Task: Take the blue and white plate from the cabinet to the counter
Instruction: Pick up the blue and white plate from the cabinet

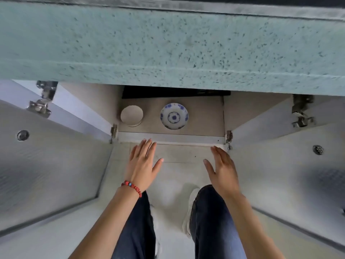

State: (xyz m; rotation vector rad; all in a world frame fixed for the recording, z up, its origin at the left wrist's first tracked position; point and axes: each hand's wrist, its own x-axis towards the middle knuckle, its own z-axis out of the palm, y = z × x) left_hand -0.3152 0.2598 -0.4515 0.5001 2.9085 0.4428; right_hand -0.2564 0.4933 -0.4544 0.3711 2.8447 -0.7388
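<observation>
**Both hands poised in front of the open cabinet, plate not yet touched**

The left grip (142,161) and the right grip (223,169) hang spread wide and empty, palms down, fingers pointing ahead at the cabinet's lower sill (171,137). The blue and white plate (174,116) lies flat on the cabinet floor just beyond that sill, ahead of the gap between the two grips and a little nearer the left one's fingertips. A plain pale bowl (131,115) stands apart from the plate, ahead and to the outside of the left grip.

Both doors, the left door (46,165) and the right door (298,174), are swung fully out to either side of the grips, which leaves a straight way in. The spread, level hands look set to close on the plate from both sides, which would suit a shallow dish lying flat.

The speckled tabletop (168,49) juts out well above and ahead of the grips and cuts off the upper cabinet interior. Behind the plate a dark patch cannot be made out. The plate's underside is unseen.
</observation>
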